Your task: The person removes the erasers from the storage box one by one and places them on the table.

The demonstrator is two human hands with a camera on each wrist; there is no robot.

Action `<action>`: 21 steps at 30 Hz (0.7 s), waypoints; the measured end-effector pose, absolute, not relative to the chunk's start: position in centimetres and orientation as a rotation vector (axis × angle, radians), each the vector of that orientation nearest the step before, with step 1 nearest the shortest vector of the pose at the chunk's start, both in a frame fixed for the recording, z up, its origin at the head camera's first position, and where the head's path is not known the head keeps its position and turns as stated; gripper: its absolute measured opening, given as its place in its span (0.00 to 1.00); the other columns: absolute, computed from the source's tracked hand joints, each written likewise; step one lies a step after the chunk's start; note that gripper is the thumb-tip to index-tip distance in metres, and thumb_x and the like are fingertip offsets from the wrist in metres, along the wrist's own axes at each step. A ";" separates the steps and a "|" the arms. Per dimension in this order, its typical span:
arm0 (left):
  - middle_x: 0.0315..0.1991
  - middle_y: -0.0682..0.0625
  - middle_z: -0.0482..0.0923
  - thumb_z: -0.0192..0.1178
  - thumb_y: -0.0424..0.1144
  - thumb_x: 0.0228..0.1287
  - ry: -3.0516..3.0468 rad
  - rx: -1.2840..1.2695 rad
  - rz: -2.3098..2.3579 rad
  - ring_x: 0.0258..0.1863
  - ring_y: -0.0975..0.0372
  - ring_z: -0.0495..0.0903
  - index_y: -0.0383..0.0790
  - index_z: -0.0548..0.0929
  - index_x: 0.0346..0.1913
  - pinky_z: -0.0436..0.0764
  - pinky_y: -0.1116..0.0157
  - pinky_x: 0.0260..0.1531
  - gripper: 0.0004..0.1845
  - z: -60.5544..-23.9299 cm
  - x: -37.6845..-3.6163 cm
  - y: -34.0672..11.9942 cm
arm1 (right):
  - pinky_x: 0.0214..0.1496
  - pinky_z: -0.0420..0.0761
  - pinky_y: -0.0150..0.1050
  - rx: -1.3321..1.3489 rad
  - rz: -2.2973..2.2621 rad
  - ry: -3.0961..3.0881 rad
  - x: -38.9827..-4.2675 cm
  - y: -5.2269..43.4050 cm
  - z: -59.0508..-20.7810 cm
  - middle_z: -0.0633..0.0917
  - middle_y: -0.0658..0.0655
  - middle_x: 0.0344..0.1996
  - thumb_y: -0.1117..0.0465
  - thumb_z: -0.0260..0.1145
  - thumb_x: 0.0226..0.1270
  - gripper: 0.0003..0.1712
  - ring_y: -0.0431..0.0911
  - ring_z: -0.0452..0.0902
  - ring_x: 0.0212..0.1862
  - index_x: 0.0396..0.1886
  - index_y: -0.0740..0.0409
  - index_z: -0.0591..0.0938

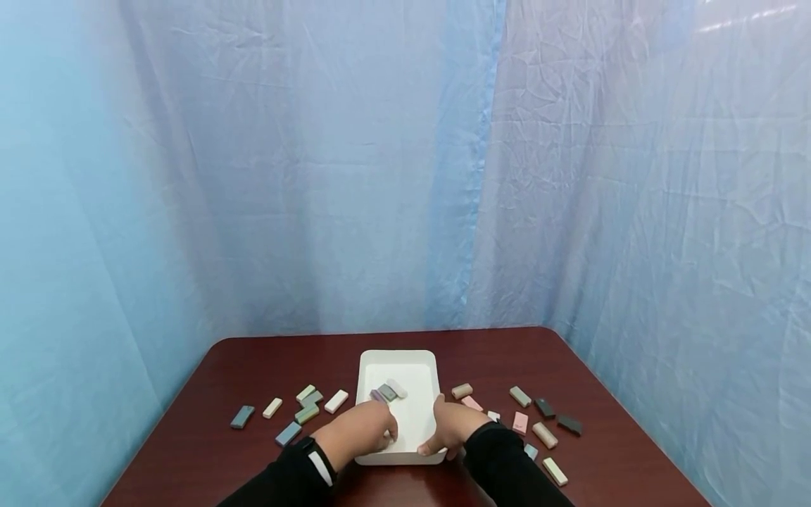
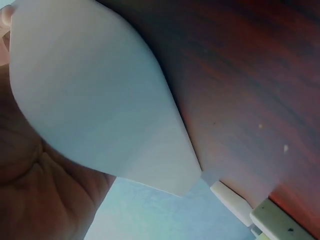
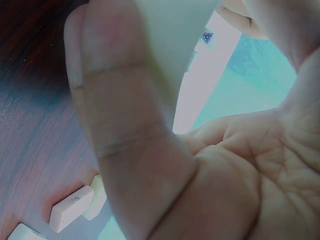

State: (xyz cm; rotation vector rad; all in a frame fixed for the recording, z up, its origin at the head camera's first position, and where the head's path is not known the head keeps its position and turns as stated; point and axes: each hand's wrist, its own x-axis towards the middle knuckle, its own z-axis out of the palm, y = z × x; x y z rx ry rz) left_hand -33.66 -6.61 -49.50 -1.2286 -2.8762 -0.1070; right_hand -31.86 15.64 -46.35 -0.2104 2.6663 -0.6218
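Note:
A white rectangular tray (image 1: 399, 358) lies on the table. My right hand (image 1: 453, 424) grips its near right wall, thumb inside and fingers outside. In the right wrist view those fingers (image 3: 120, 100) run along the outer wall. My left hand (image 1: 361, 431) reaches over the near left wall, fingers bent down into the tray. The left wrist view shows the tray's outer wall (image 2: 100, 95) with the palm (image 2: 45, 200) behind it; cannot tell whether those fingers hold something. Inside the tray, a purple block (image 1: 377, 396), a grey-green block (image 1: 387, 392) and a white block (image 1: 397, 388) lie side by side.
Left of the tray lie several small blocks, among them a blue-grey block (image 1: 242, 417) and a white block (image 1: 336, 401). To the right are several more, including a pink block (image 1: 520, 422), a dark block (image 1: 569, 425) and a beige rounded block (image 1: 545, 435). Curtains (image 1: 304, 176) surround the table.

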 end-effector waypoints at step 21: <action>0.28 0.53 0.76 0.68 0.32 0.65 -3.010 -0.388 -0.360 0.28 0.61 0.72 0.48 0.85 0.31 0.73 0.58 0.32 0.07 -47.1 -32.4 -15.4 | 0.53 0.82 0.49 -0.241 -0.680 2.624 -31.9 16.2 -46.5 0.76 0.74 0.71 0.47 0.82 0.63 0.65 0.51 0.88 0.28 0.83 0.73 0.53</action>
